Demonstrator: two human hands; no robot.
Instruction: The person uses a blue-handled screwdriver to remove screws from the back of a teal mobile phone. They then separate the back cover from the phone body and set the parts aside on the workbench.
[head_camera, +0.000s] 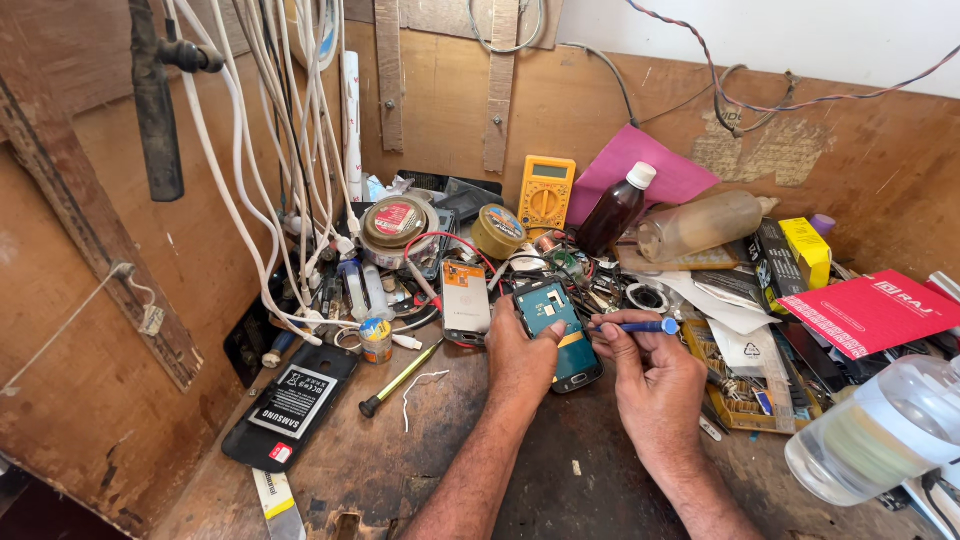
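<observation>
1. Bright, even daylight fills the wooden workbench; shadows are soft and short.
2. The wide lens bends the edges, bowing the white cables.
3. The clear plastic bottle at lower right is blurred, with mild glare.

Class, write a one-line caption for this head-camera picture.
Left hand steadies an opened phone while right hand applies a blue-handled tool.

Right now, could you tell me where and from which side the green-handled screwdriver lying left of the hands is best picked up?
Probably by its dark knobbed end, coming from above. The screwdriver lies flat and slanted on the wooden bench, with that end toward the person. Its tip points up toward the opened phone and the clutter, while the bench beside the knob is barer.
</observation>
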